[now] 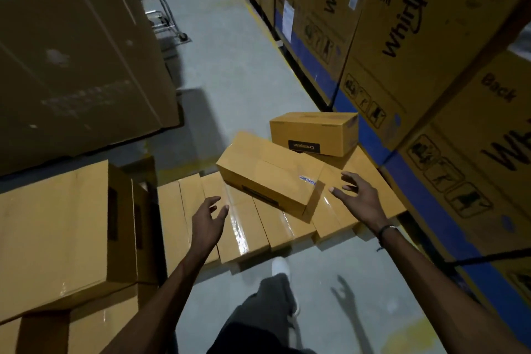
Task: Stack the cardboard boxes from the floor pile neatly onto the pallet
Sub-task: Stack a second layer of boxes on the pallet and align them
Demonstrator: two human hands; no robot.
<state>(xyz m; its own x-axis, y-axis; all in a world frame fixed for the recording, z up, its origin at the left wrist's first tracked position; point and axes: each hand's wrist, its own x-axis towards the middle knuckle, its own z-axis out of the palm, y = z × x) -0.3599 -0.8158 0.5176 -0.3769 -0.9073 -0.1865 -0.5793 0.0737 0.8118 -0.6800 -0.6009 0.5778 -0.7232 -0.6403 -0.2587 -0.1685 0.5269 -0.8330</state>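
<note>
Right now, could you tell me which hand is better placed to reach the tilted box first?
Probably the right hand: its open fingers sit beside the tilted box near corner, while the left hand hovers lower over the row beneath.

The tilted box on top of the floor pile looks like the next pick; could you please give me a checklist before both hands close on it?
1. Left hand free, fingers spread: ok.
2. Right hand free, fingers spread: ok.
3. Tilted box unobstructed on top: ok.
4. Tilted box sits flat: not ok, it lies askew across the row of boxes.
5. Its tape seal is intact: cannot tell.
6. Pallet has room: cannot tell, no pallet visible.
</note>
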